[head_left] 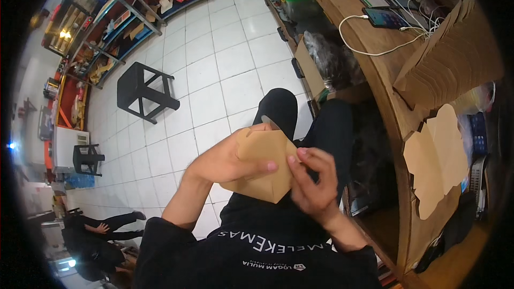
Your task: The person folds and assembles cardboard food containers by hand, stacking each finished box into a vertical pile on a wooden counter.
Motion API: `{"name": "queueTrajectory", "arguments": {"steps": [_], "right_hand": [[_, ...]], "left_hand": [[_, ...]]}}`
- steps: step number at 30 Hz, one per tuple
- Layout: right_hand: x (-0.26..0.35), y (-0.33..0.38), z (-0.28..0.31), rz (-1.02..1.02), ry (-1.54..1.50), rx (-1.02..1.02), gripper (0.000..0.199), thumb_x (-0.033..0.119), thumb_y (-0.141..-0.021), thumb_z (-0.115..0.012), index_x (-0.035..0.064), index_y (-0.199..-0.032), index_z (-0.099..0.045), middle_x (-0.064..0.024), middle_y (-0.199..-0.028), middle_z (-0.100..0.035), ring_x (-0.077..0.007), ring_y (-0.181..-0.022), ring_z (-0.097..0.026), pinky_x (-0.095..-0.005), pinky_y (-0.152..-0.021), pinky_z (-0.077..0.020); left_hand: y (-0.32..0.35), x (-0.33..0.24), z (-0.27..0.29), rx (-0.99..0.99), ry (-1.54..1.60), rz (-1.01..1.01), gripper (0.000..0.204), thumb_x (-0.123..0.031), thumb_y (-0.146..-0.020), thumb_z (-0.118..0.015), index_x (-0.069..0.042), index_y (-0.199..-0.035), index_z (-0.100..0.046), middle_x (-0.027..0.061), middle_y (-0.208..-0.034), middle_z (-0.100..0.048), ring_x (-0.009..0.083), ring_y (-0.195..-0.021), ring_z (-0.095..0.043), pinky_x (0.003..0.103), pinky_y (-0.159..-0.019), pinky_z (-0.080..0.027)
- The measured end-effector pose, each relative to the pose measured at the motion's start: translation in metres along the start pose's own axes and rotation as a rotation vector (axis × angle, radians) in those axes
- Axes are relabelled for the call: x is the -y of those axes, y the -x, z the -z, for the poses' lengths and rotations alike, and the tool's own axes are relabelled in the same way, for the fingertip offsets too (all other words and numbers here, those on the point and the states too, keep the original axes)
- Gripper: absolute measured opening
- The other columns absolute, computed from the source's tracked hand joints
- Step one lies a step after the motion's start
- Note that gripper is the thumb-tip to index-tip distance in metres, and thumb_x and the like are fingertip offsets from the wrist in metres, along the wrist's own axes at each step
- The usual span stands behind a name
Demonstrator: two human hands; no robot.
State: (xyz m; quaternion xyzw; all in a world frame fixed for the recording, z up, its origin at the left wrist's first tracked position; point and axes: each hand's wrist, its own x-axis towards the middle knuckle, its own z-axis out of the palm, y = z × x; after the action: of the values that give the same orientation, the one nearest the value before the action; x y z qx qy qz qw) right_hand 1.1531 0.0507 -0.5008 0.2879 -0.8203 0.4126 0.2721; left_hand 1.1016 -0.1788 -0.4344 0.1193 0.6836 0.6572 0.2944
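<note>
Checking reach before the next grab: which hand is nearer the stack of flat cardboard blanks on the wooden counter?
Right. The right hand pinches the brown paper piece on the side toward the stack; the left hand grips its far side.

Both forearms are rising over the lap, the left hand point(227, 160) and right hand point(313, 182) meeting, fingers curled in a pinching grip.
</note>
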Motion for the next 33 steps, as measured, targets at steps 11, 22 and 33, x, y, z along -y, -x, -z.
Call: {"name": "queueTrajectory", "arguments": {"steps": [11,22,33], "right_hand": [[-0.016,-0.013,0.010,-0.319,-0.460,0.305,0.044,0.014,-0.091,-0.082,0.0073,-0.132,-0.069,-0.0114,-0.109,-0.052,-0.0236,-0.097,-0.059,-0.0357,-0.083,-0.0551],[-0.061,0.021,0.010,-1.135,-1.291,-0.340,0.033,0.029,-0.114,-0.051,0.0012,-0.123,-0.065,-0.0084,-0.112,-0.074,-0.0122,-0.092,-0.072,-0.0272,-0.078,-0.0578],[-0.024,0.007,0.008,-0.434,-0.211,-0.060,0.046,0.004,-0.097,-0.072,-0.0012,-0.140,-0.060,-0.0165,-0.129,-0.059,-0.0286,-0.121,-0.061,-0.0376,-0.102,-0.0492]], "left_hand": [[0.005,0.009,0.000,0.161,-0.519,-0.044,0.048,-0.025,-0.097,-0.076,0.000,-0.134,-0.058,0.0199,-0.098,-0.071,0.0309,-0.095,-0.071,0.045,-0.083,-0.052],[0.023,-0.007,0.019,0.072,-0.421,-0.379,0.031,-0.009,-0.080,-0.092,-0.002,-0.104,-0.074,0.0103,-0.102,-0.079,0.0290,-0.110,-0.074,0.057,-0.120,-0.038],[-0.004,0.016,-0.028,-0.342,-0.738,-0.535,0.025,-0.011,-0.093,-0.073,-0.004,-0.116,-0.070,0.0127,-0.105,-0.069,0.0326,-0.099,-0.068,0.044,-0.086,-0.049]]}}
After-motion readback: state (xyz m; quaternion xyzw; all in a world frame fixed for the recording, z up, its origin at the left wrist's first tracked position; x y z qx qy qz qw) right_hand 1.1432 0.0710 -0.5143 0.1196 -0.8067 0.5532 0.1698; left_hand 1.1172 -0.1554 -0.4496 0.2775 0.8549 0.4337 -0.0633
